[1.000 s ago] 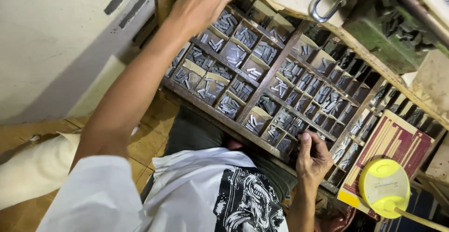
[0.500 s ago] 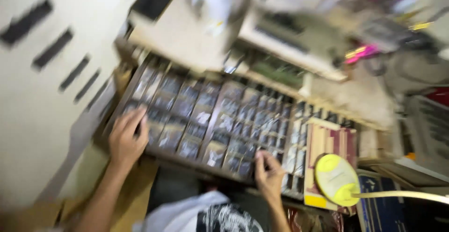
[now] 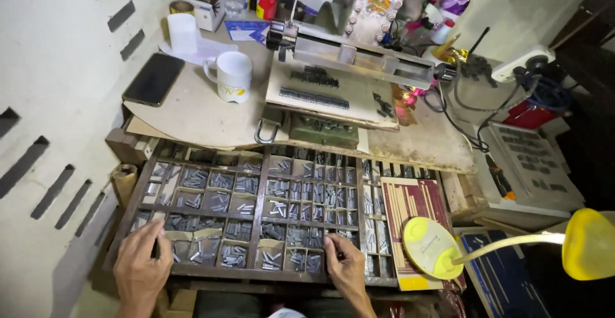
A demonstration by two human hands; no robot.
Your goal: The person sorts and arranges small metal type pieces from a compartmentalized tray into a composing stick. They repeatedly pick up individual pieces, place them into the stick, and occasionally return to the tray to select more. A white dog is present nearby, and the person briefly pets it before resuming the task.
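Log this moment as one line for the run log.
left hand: on type case front-left corner | right hand: fingertips in front-row compartment | metal type sorts: fill compartments | yellow lamp: right

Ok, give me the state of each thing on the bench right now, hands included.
Left hand: resting on the type case's near left corner.
Right hand: fingers in a near compartment.
Type case: open, compartments filled with metal sorts.
Mug: upright.
Phone: flat, screen dark.
Yellow desk lamp: head tilted over the case's right end; lit or not, cannot tell.
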